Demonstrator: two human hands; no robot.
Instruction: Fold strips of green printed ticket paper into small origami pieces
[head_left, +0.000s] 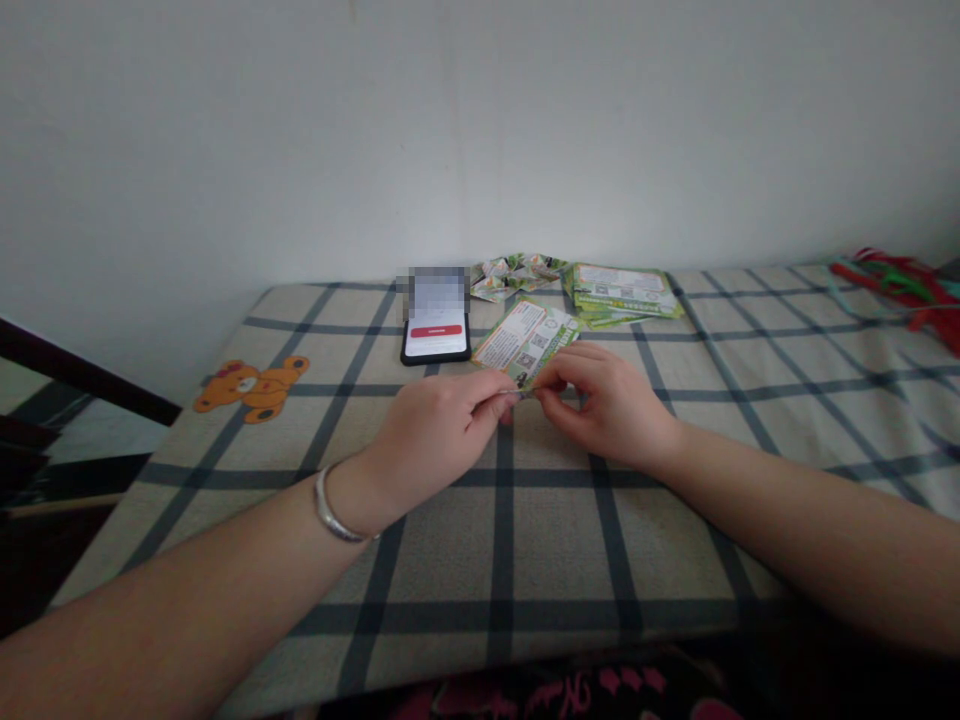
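Observation:
My left hand (pixel 439 425), with a silver bangle on the wrist, pinches one end of a thin, small piece of folded paper (pixel 519 391). At its other end, the thumb and forefinger of my right hand (pixel 615 405) are closed on it. Most of this paper is hidden by my fingers. Just beyond my hands lies a green and white printed card (pixel 517 338) with QR codes. My right hand covers part of its near right side, and I cannot tell whether they touch.
A black-edged phone (pixel 437 345) with a lit screen lies left of the card. Several folded paper pieces (pixel 517 272) are by the wall, beside a stack of printed cards (pixel 622 290). A bear cutout (pixel 253 388) sits left on the checked tablecloth (pixel 420 560); red and green fabric (pixel 907 290) lies far right.

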